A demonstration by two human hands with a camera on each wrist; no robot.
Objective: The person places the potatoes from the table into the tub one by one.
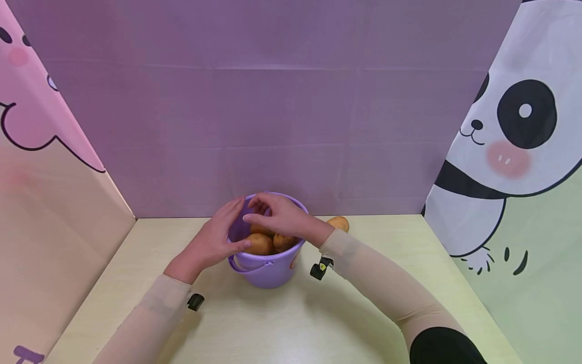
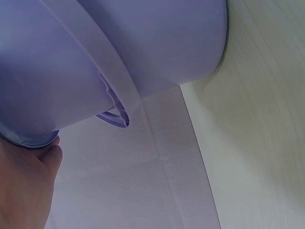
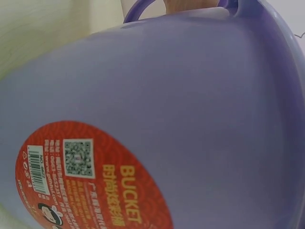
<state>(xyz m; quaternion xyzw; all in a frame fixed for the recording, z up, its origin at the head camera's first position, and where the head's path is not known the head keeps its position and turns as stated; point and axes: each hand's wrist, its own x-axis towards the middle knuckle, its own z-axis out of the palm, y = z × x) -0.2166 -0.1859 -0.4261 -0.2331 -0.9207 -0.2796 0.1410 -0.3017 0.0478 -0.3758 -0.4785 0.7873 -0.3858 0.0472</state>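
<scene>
A purple bucket [image 1: 268, 275] stands on the table with several potatoes [image 1: 260, 244] inside. At its left rim is my left hand [image 1: 213, 237], the thumb lying over the near edge and the fingers along the far left side. The left wrist view shows part of this left hand [image 2: 24, 181] holding the rim. My right hand [image 1: 286, 217] is over the bucket's opening from the right, fingers loosely bent and thumb extended, with nothing visible between them. In the right wrist view the bucket's wall [image 3: 190, 95] fills most of the picture, with a red label [image 3: 90, 176].
Another potato [image 1: 338, 223] lies on the table [image 1: 254, 328], behind the right wrist. The bucket's handle [image 1: 247, 270] hangs down in front. A purple backdrop [image 1: 282, 111] rises behind, with printed panels at both sides, one with a panda [image 1: 514, 126].
</scene>
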